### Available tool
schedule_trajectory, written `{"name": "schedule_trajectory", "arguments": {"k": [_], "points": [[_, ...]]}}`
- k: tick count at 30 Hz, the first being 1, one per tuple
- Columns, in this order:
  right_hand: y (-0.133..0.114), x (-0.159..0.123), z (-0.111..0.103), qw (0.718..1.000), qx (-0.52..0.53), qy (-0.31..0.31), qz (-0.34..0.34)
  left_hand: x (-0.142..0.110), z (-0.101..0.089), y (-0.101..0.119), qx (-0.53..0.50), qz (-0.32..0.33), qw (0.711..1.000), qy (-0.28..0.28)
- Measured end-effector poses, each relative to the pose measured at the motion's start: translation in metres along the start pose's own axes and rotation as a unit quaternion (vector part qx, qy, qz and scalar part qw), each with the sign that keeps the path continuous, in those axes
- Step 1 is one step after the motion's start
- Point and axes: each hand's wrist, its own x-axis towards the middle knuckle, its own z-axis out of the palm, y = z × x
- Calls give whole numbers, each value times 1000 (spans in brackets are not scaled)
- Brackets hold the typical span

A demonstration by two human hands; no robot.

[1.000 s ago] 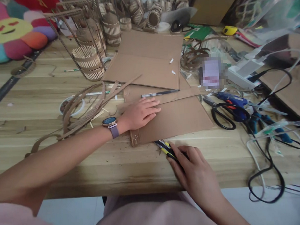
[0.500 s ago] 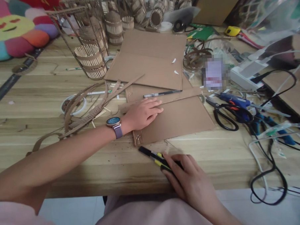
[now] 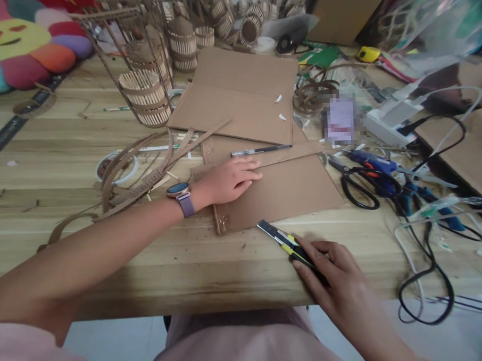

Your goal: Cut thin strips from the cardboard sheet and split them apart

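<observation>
My left hand [image 3: 229, 180] lies flat, fingers stretched out, on a brown cardboard sheet [image 3: 289, 191] on the wooden table; a watch sits on that wrist. My right hand [image 3: 336, 275] is closed round a yellow and black utility knife [image 3: 286, 242], whose tip is at the sheet's near edge. A narrow cardboard strip [image 3: 287, 153] lies across the sheet's far side, just beyond my left fingers. A pen [image 3: 259, 150] rests above that strip.
A larger folded cardboard [image 3: 241, 95] lies further back. Curled cardboard strips [image 3: 140, 169] and a tape roll [image 3: 116, 167] are to the left. Black scissors [image 3: 356, 183], a blue glue gun [image 3: 374, 164] and tangled cables [image 3: 428, 263] crowd the right. Stick-built baskets [image 3: 147, 97] stand behind.
My right hand swung the knife left and away from the sheet's near edge, then right again; its tip is back at that edge, further right. My left hand stayed flat.
</observation>
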Motion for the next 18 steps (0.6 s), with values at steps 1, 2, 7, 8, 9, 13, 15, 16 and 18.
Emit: {"name": "schedule_trajectory", "arguments": {"k": [1, 2, 7, 8, 9, 13, 15, 16, 18], "points": [[0, -1, 0, 1000, -1, 0, -2, 1, -1, -1, -6, 0, 1000, -7], [0, -2, 0, 1000, -2, -3, -5, 1, -3, -2, -11, 0, 1000, -14], [-1, -2, 0, 1000, -13, -11, -12, 1, -7, -3, -20, -1, 1000, -24], [-1, -2, 0, 1000, -17, -3, -10, 1, -7, -3, -20, -1, 1000, -24], [-1, -2, 1, 1000, -20, 6, -8, 1, -7, -2, -20, -1, 1000, -23], [1, -4, 3, 999, -27, 17, -1, 0, -6, -3, -19, 4, 1000, -20], [1, -5, 5, 999, -33, 8, 2, 0, -4, -3, -15, 5, 1000, -13], [0, -4, 6, 999, -37, 4, 1, 0, -3, -2, -13, 5, 1000, -6], [-4, 0, 8, 999, -39, 3, -4, -1, -1, -1, -8, 5, 1000, 11]]}}
